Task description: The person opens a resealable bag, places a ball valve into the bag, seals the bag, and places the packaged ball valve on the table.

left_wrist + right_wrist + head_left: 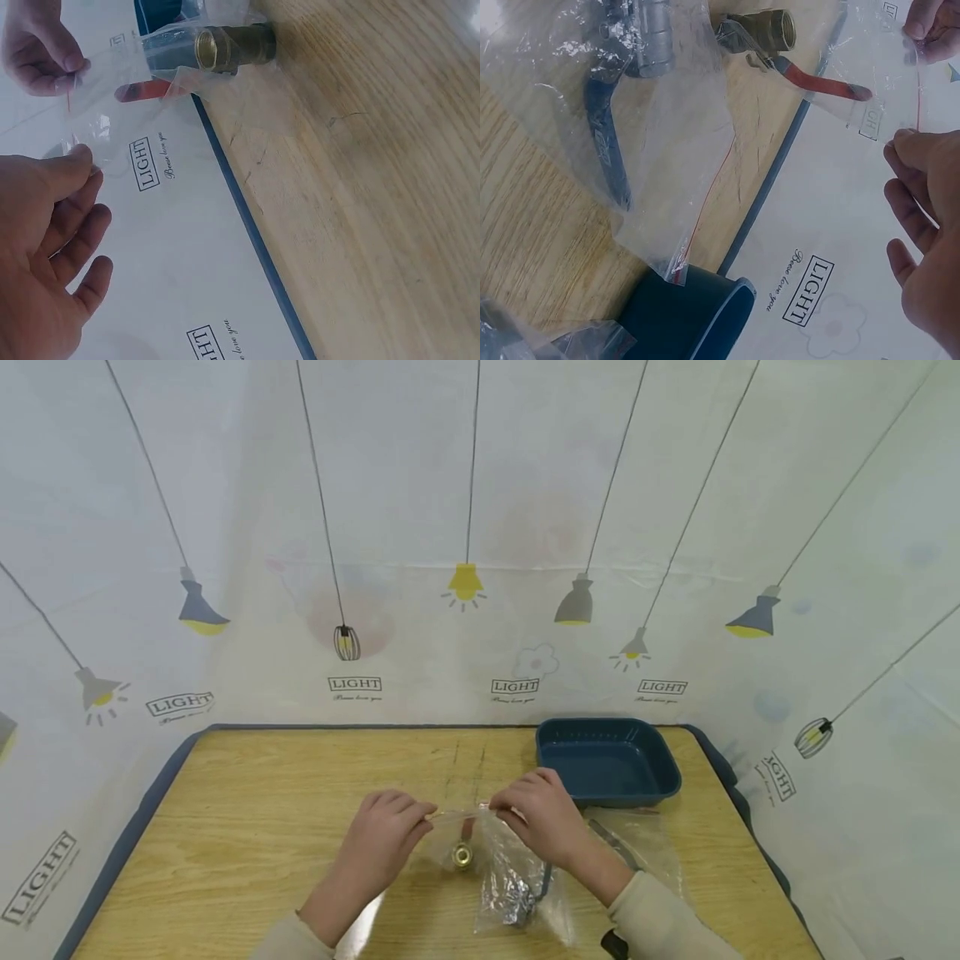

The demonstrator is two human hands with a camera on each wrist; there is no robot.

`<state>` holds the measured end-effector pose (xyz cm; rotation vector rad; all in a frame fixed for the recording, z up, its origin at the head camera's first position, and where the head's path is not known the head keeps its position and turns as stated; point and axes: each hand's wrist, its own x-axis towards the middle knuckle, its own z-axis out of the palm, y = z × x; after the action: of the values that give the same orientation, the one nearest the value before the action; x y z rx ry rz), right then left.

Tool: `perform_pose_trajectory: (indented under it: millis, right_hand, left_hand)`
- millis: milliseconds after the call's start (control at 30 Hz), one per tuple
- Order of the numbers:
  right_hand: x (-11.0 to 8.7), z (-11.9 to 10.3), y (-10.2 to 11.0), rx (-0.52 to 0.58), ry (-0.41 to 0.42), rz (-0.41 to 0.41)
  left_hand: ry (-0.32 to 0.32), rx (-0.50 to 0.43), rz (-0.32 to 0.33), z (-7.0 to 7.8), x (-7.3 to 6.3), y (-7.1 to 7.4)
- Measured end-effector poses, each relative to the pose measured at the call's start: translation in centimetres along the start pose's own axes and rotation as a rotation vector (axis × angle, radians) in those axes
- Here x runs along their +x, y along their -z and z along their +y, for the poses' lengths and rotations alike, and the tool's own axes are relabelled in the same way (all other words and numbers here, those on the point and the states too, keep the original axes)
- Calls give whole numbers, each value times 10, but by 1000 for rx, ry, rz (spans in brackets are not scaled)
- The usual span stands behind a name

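My left hand (pixel 382 839) and right hand (pixel 543 814) each pinch the top edge of a clear zip bag (pixel 101 124) between thumb and fingertips. The bag hangs from that edge, which bears a thin red line. Inside it is a brass ball valve (pixel 462 857) with a red lever handle (pixel 821 84), its round threaded opening showing. Close by on the right lies a second clear bag (pixel 682 142) holding a silvery valve (pixel 654 37) with a blue lever handle (pixel 606 139). Neither hand touches that second bag.
A dark blue tray (pixel 667 785) stands at the table's back right. In front of it, partly behind my right forearm, lies another clear bag (pixel 660 839) with a grey, elongated item. The wooden table (pixel 247 810) meets a printed sheet (pixel 450 643) at its back edge.
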<state>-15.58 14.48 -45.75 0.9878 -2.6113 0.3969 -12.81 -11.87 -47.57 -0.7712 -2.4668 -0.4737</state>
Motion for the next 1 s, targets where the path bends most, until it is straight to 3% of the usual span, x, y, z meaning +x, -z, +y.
perform_pose_trajectory:
  millis: [133, 333, 467, 767, 1000]
  right_hand:
    - [0, -1, -1, -53, 22, 8]
    - [1, -10, -6, -249, 158, 110]
    - [10, -20, -9, -274, 183, 105]
    - [32, -34, -13, -111, 187, -15]
    - [37, -34, -14, 73, 104, -92]
  left_hand:
    - [-14, 58, -14, 2, 1, 0]
    - [-39, 114, 36, 5, 5, 2]
    - [-70, 114, 52, 6, 6, 0]
    - [-98, 97, 85, 8, 6, -1]
    - [-123, 67, 123, 9, 5, 3]
